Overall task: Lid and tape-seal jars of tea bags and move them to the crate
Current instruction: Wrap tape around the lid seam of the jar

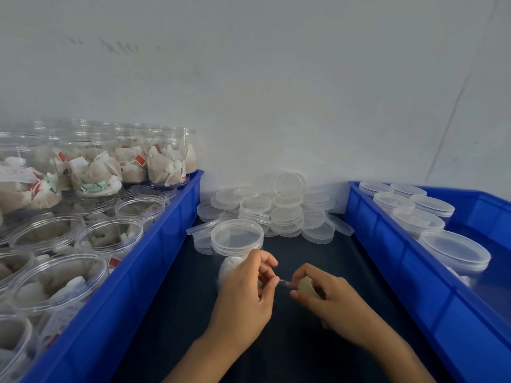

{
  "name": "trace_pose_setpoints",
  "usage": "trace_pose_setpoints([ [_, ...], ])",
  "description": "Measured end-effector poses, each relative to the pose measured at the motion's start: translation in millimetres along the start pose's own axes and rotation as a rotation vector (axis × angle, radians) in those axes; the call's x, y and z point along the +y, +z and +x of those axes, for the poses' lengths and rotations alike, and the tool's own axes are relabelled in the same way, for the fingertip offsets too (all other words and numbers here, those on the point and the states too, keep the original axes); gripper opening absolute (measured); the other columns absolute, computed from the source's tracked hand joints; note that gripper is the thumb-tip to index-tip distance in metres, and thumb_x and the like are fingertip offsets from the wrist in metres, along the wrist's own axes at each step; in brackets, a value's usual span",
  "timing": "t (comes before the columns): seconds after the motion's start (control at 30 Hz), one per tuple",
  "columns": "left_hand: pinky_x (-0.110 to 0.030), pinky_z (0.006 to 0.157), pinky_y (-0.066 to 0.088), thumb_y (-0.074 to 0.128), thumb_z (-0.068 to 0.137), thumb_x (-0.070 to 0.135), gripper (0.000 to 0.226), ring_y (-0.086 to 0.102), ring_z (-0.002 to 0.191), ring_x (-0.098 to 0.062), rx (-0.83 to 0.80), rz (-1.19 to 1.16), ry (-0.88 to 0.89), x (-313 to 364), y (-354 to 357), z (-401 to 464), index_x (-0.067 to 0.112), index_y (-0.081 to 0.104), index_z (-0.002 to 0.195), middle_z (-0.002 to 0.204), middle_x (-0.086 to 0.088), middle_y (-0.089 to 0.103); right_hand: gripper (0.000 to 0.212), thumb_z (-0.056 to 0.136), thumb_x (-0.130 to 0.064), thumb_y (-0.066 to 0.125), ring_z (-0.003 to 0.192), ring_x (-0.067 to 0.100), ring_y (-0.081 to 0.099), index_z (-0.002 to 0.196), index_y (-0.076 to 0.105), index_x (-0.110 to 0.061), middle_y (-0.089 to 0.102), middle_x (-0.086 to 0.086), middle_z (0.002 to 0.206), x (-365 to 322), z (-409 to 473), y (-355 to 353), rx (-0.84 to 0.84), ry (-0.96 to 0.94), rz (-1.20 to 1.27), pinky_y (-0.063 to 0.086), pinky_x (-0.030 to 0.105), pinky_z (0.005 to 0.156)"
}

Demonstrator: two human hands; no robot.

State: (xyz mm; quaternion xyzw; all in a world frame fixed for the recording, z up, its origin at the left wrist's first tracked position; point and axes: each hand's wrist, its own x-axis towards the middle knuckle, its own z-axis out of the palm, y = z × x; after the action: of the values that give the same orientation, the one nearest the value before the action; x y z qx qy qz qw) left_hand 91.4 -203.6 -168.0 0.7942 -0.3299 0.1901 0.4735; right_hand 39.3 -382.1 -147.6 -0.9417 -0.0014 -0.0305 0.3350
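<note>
A clear lidded jar point(236, 239) of tea bags stands on the dark table between two blue crates. Just in front of it my left hand point(246, 288) pinches the free end of a clear tape strip point(283, 283). My right hand point(326, 297) grips a small roll of tape point(305, 286), partly hidden in the palm. The strip runs between the two hands. Neither hand touches the jar's lid.
The left blue crate point(154, 244) holds several open jars of tea bags, some stacked. The right blue crate point(392, 244) holds several lidded jars point(453, 250). A pile of loose clear lids point(279, 211) lies against the back wall.
</note>
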Motion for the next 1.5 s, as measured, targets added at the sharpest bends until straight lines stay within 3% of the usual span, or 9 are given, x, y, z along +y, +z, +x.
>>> trace_pose_setpoints([
  [0.37,-0.016,0.072,0.052,0.071,0.086,0.012,0.026,0.062,0.080,-0.003,0.083,0.101,0.103,6,-9,2,0.027,0.057,0.102,0.082,0.015,0.061,0.019,0.095,-0.027,0.058,0.053,0.015,0.060,0.077,0.060,-0.031,0.070,-0.001,0.082,-4,1,0,0.124,-0.022,0.270,0.051,0.026,0.052],
  [0.53,-0.017,0.059,0.053,0.062,0.091,0.024,0.018,0.060,0.072,0.000,0.378,0.194,0.219,4,-28,11,0.014,0.064,0.105,0.090,0.010,0.063,0.019,0.092,-0.025,0.063,0.057,0.008,0.045,0.073,0.059,-0.028,0.053,-0.002,0.063,1,-1,1,0.399,-0.046,0.131,0.040,0.031,0.055],
  [0.63,-0.019,0.076,0.049,0.070,0.084,0.043,0.047,0.055,0.090,-0.008,0.516,0.131,0.153,-3,-35,15,0.013,0.054,0.116,0.112,0.009,0.052,0.016,0.090,-0.026,0.062,0.056,0.006,0.044,0.074,0.061,-0.028,0.054,0.004,0.068,-6,-1,1,0.456,-0.114,0.229,0.038,0.025,0.053],
  [0.87,-0.001,0.095,0.029,0.085,0.042,0.049,0.113,0.035,0.124,0.010,0.121,-0.292,-0.242,-32,-23,17,0.041,0.019,0.133,0.137,0.014,0.032,0.016,0.090,-0.027,0.060,0.051,0.005,0.041,0.076,0.061,-0.033,0.048,-0.007,0.059,-10,-4,3,0.469,-0.221,0.271,0.034,0.019,0.047],
  [1.07,-0.019,0.100,0.044,0.087,0.055,0.038,0.100,0.052,0.119,0.005,0.067,-0.391,-0.252,-48,-21,16,0.040,0.031,0.138,0.129,0.023,0.053,0.012,0.091,-0.034,0.056,0.055,0.005,0.045,0.080,0.058,-0.031,0.054,-0.009,0.066,-13,-5,7,0.484,-0.269,0.154,0.035,0.015,0.050],
  [1.17,-0.010,0.086,0.047,0.089,0.058,0.049,0.096,0.058,0.109,0.008,0.010,-0.404,-0.242,-44,-24,17,0.053,0.031,0.135,0.119,0.031,0.060,0.022,0.087,-0.050,0.046,0.072,0.010,0.058,0.082,0.057,-0.032,0.064,-0.008,0.080,-14,-5,7,0.486,-0.264,0.101,0.050,0.027,0.061],
  [1.27,-0.008,0.070,0.050,0.073,0.062,0.057,0.085,0.065,0.097,0.002,-0.071,-0.486,-0.281,-37,-20,16,0.062,0.028,0.134,0.113,0.005,0.068,0.016,0.091,-0.041,0.049,0.085,0.019,0.062,0.081,0.056,-0.030,0.067,-0.001,0.089,-14,-6,5,0.483,-0.267,0.103,0.054,0.044,0.073],
  [1.4,-0.018,0.081,0.053,0.066,0.071,0.052,0.069,0.064,0.107,-0.005,-0.147,-0.561,-0.234,-27,-11,12,0.058,0.033,0.131,0.121,0.005,0.062,0.027,0.085,-0.052,0.043,0.066,0.016,0.053,0.080,0.055,-0.029,0.062,0.006,0.081,-23,-7,1,0.428,-0.293,0.231,0.045,0.030,0.059],
  [1.5,-0.022,0.084,0.054,0.070,0.073,0.044,0.063,0.062,0.112,-0.007,-0.120,-0.542,-0.222,-25,-9,13,0.057,0.035,0.123,0.125,0.010,0.058,0.022,0.090,-0.044,0.047,0.074,0.029,0.058,0.074,0.052,-0.029,0.064,0.012,0.085,-33,-5,0,0.399,-0.279,0.312,0.049,0.045,0.065],
])
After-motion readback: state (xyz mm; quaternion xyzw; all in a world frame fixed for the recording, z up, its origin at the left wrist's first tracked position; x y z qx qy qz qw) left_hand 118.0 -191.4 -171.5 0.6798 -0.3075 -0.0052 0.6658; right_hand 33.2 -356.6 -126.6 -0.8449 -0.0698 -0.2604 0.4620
